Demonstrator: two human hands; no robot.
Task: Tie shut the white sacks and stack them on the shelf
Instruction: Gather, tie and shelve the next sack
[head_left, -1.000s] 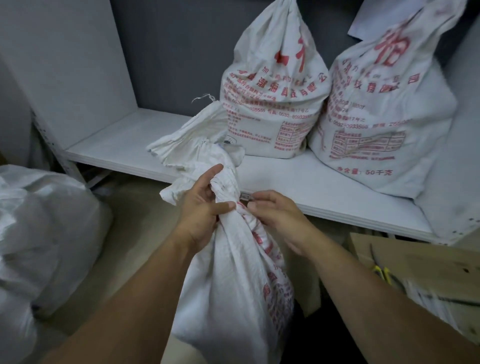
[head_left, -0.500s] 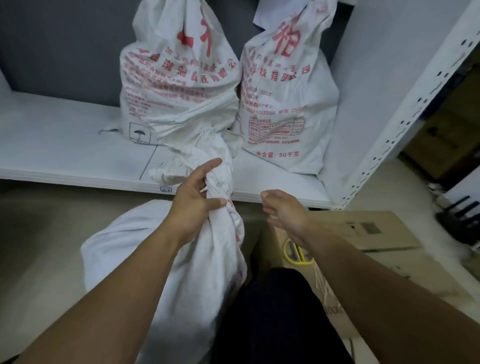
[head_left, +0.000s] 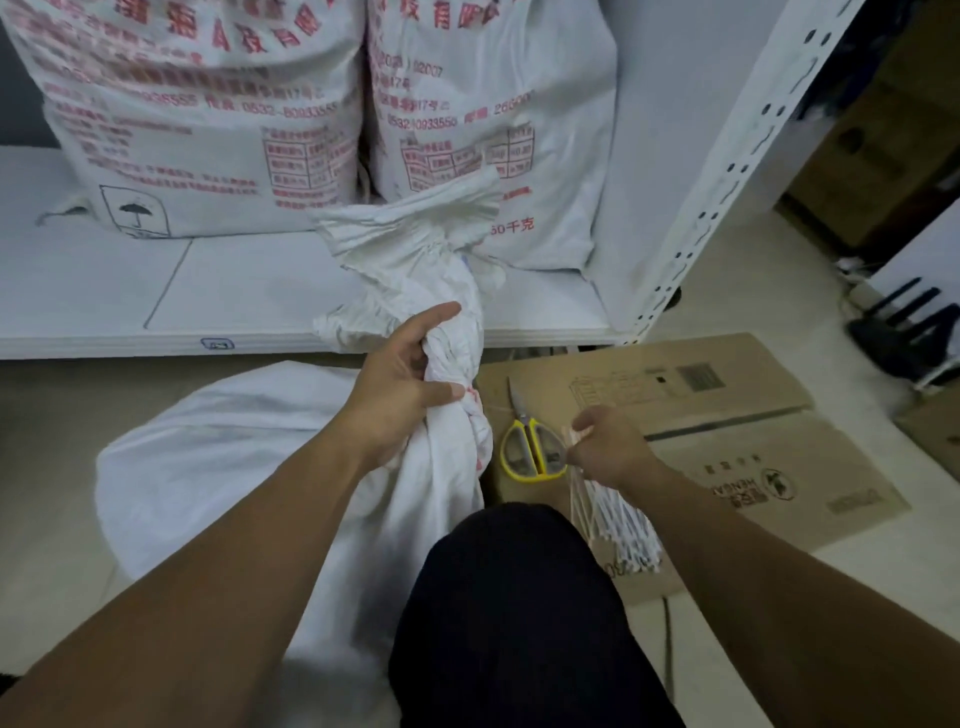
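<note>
Sack neck gripped, ties pinched.
The left hand (head_left: 400, 384) clenches the twisted neck of a sack (head_left: 441, 467) standing upright on the floor at the shelf's (head_left: 156, 291) front edge, mouth upward. The right hand (head_left: 608, 447) pinches white ties (head_left: 618, 525) beside scissors (head_left: 530, 447) on cardboard (head_left: 727, 415).

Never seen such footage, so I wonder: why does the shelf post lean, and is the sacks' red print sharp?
Head view: the wide-angle lens likely makes the shelf post lean. Head view: red print on the left shelved sack is smeared, barely readable. Head view: dim, even light, no glare; the yellow scissors look crisper.
</note>
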